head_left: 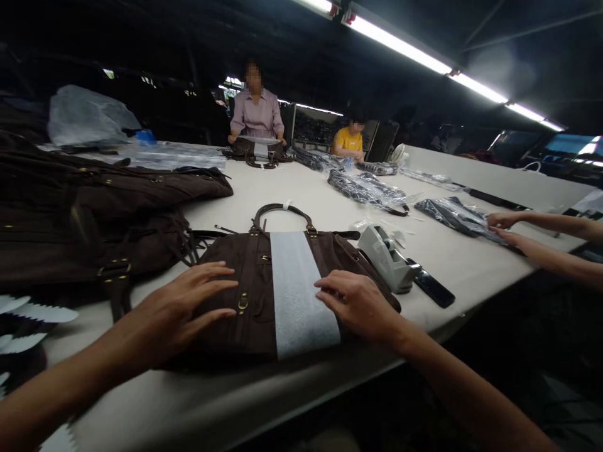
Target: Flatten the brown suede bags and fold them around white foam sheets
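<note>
A dark brown handbag (223,248) lies flat in front of me, its looped handles pointing away. Around its middle runs a wide whitish strip (299,301) of thin wrapping. My left hand (176,307) is over the bag's left side, fingers spread, holding nothing. Close to the strip's right edge is my right hand (355,304), with fingers loosely bent and thumb apart from them. Whether either hand presses on the bag cannot be made out. A grey tape dispenser (389,260) stands at the bag's right side, beside a dark phone (431,284).
Brown bags (94,201) are piled on the left, near white jagged-edged strips (28,314). Plastic-wrapped bags (367,188) lie across the white table (277,182). A co-worker's hands (506,226) touch one at right. Another person (257,113) stands opposite with a bag.
</note>
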A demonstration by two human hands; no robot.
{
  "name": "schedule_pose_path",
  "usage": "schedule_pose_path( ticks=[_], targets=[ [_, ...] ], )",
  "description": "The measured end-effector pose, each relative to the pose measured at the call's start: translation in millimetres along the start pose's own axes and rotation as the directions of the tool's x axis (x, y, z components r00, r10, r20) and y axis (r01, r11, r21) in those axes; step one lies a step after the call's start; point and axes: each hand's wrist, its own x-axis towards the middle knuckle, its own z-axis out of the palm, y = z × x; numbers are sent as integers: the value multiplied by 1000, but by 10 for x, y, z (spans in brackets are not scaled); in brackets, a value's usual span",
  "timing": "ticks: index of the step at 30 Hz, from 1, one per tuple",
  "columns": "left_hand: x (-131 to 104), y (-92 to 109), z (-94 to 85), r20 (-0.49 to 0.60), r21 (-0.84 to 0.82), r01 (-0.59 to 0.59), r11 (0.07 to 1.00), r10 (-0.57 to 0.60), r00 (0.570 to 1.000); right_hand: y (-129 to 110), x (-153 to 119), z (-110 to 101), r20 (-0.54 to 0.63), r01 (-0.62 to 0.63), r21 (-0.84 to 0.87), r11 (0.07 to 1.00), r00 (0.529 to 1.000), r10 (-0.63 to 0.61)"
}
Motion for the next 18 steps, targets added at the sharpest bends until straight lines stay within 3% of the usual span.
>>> schedule_pose_path(
  ticks=[3,5,8,13,15,18],
  targets=[
    [22,-280,318,301,99,-134,986,99,949,-116,-148,337,34,147,110,983,988,-151],
    [-123,-379,571,362,139,-146,980,87,928,-77,-277,638,104,158,111,981,980,-169],
    [-313,-433,760,309,189,-147,971,83,947,56,-421,912,198,86,72,994,975,-99],
    [-338,-433,735,247,165,-193,967,149,958,-36,-247,704,331,15,34,999,943,-25],
    [-372,-470,757,182,167,-208,964,177,967,-183,-65,675,286,36,7,999,958,-37],
    [-474,-623,859,18,183,-259,949,260,966,-291,199,900,194,149,-22,989,971,-142]
  ],
)
